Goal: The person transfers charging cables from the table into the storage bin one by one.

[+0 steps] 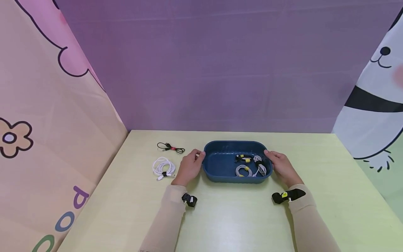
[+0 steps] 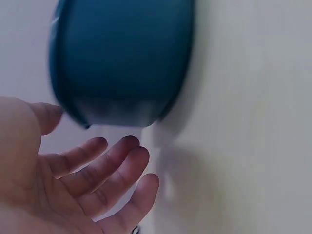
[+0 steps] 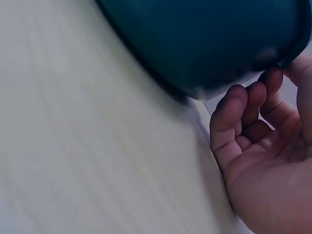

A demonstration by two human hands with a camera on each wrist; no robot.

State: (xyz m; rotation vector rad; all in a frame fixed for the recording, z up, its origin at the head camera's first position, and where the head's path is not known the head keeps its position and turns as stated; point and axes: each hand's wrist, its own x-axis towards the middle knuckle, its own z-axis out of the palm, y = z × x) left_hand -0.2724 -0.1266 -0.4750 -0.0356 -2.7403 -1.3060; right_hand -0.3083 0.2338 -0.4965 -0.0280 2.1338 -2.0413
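A dark blue oblong plastic basin (image 1: 220, 161) sits on the table between both hands. Inside, toward its right end, lie a black cable (image 1: 244, 158) with yellow ties, a small grey coiled cable (image 1: 243, 170) and a white cable bundle (image 1: 259, 165) with a black wrap. My left hand (image 1: 190, 167) is at the basin's left end, thumb close to the rim; in the left wrist view its fingers (image 2: 114, 183) are spread and loosely bent, apart from the wall. With thumb and curled fingers, my right hand (image 1: 283, 168) pinches the right end's rim.
Left of the basin, a white coiled cable (image 1: 163, 167) with a black wrap lies on the pale table (image 1: 233, 217). Behind it is a thin black cable (image 1: 171, 147) with a red tie. A purple cloth (image 1: 220, 70) hangs along the back edge, with printed cloths at both sides.
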